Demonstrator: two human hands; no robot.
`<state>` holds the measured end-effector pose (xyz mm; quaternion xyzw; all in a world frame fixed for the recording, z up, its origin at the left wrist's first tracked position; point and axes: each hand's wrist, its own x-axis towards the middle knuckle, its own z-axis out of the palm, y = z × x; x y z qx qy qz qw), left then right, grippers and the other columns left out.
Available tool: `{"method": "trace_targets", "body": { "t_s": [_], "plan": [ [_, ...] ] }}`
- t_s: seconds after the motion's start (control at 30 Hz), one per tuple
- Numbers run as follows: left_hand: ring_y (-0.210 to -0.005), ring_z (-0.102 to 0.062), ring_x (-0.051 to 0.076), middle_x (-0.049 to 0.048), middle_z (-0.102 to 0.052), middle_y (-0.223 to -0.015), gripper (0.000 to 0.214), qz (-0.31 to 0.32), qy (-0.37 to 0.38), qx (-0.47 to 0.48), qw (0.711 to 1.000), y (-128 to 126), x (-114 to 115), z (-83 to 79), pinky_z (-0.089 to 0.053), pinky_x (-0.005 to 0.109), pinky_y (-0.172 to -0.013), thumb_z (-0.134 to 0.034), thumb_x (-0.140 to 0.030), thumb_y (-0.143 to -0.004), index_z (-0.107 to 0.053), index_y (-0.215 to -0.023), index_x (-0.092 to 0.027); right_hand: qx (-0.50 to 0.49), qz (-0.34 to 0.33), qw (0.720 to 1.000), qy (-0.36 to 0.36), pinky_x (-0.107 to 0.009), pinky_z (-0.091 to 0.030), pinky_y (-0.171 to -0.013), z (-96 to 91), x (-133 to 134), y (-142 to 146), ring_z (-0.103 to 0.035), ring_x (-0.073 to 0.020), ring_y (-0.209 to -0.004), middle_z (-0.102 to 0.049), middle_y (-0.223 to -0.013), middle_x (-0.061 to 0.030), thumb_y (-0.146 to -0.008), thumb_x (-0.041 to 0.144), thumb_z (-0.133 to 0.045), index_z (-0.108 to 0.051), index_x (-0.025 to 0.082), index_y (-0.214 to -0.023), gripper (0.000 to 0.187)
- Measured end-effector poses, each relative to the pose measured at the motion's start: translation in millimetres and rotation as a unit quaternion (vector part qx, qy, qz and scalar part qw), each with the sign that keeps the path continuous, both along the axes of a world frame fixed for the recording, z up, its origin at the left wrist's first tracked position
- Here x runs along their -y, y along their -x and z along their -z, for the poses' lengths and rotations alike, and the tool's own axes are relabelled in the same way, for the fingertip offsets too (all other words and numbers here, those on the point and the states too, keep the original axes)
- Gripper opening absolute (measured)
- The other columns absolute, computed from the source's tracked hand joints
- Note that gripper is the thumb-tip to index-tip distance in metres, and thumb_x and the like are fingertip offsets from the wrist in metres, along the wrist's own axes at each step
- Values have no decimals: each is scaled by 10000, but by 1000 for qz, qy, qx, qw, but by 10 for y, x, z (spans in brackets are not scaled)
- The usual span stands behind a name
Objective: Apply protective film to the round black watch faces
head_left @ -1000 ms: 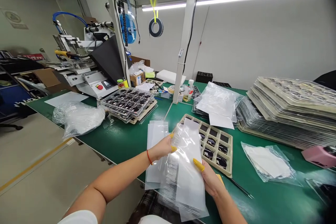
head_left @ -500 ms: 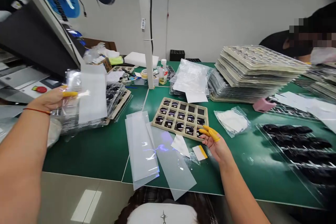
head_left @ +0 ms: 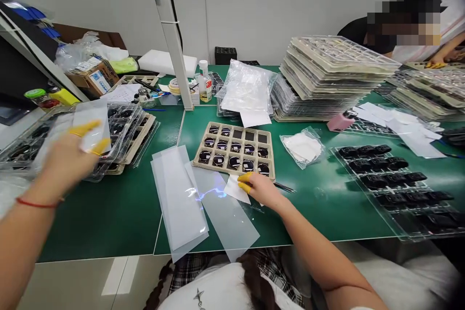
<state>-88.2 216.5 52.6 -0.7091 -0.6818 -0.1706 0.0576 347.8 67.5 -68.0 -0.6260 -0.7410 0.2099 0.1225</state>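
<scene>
My left hand (head_left: 69, 152), blurred and with yellow finger cots, is over a stack of clear trays (head_left: 125, 128) holding dark round pieces. Its two visible fingertips are apart, above a whitish translucent sheet (head_left: 96, 114) on the stack. My right hand (head_left: 265, 190), also in yellow finger cots, has its fingers pinched at a white wipe (head_left: 234, 190). The wipe lies at the front edge of a beige compartment tray (head_left: 198, 160) of shiny dark round lenses (head_left: 235, 147). Several back compartments at the right hold flat dark squares. Dark tweezers (head_left: 285, 187) stick out behind my right hand.
Translucent sheets (head_left: 178, 203) lie before the tray. Bagged white wipes (head_left: 303, 147), a pink bottle (head_left: 341, 121) and a clear tray of black parts (head_left: 392, 181) are at right. Tall tray stacks (head_left: 327, 77) stand behind, a post (head_left: 174, 43) at back left. Another person works far right.
My right hand has moved left from the tray's right corner to the wipe. My left hand has turned and its fingers have come apart over the sheet. The view has shifted right and down.
</scene>
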Motion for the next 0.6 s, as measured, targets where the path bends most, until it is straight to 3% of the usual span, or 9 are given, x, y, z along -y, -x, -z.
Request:
{"method": "trace_targets", "body": {
  "t_s": [0.1, 0.17, 0.23, 0.33, 0.4, 0.5, 0.6],
  "plan": [
    [-1169, -521, 196, -19, -579, -1261, 472, 228, 70, 23, 971, -585, 459, 517, -389, 361, -1037, -422, -505, -843, -548, -1206, -232, 81, -35, 996, -15, -302, -412, -722, 45, -44, 194, -577, -234, -874, -641, -937, -115, -866, 256, -521, -668, 158, -1008, 227],
    [-1222, -482, 224, 38, -566, -1293, 455, 279, 108, 36, 953, -907, 605, 837, -362, 379, -1069, -446, -475, -855, -568, -1205, -211, 108, -56, 992, -34, -298, -400, -727, 86, -25, 286, -562, -216, -845, -618, -922, -110, -869, 208, -494, -667, 151, -950, 199],
    [-1240, -462, 227, 55, -548, -1316, 452, 291, 139, 64, 944, -1184, 615, 1046, -359, 391, -1071, -432, -444, -876, -549, -1239, -201, 100, -78, 991, -48, -294, -394, -741, 103, 0, 296, -548, -197, -834, -611, -916, -98, -881, 178, -459, -669, 158, -926, 216],
    [-1202, -486, 225, 73, -568, -1286, 431, 297, 126, 107, 941, -1613, 516, 1131, -372, 391, -1053, -409, -381, -898, -534, -1251, -168, 36, -61, 995, -77, -290, -394, -769, 59, -29, 97, -549, -195, -870, -631, -931, -81, -900, 243, -464, -674, 181, -973, 230],
    [-1190, -491, 228, 83, -577, -1271, 400, 334, 100, 113, 930, -1939, 475, 1110, -375, 391, -1046, -417, -336, -900, -546, -1234, -156, -8, 50, 993, -104, -281, -399, -774, 15, -112, -163, -557, -195, -898, -647, -958, -68, -907, 286, -461, -670, 196, -1009, 249],
    [-1215, -464, 233, 89, -562, -1286, 371, 418, 77, 96, 900, -2422, 496, 1114, -357, 397, -1055, -461, -294, -891, -553, -1227, -164, -13, 227, 965, -133, -301, -399, -784, 16, -272, -585, -554, -216, -932, -642, -1011, -102, -921, 271, -398, -648, 158, -1081, 318],
    [-1178, -483, 235, 85, -590, -1234, 343, 448, 75, 66, 888, -2767, 521, 1212, -310, 431, -1079, -496, -272, -884, -561, -1208, -181, 12, 276, 951, -139, -331, -386, -801, 120, -381, -825, -538, -242, -937, -638, -998, -133, -905, 254, -405, -651, 117, -1088, 336]
  ]
}}
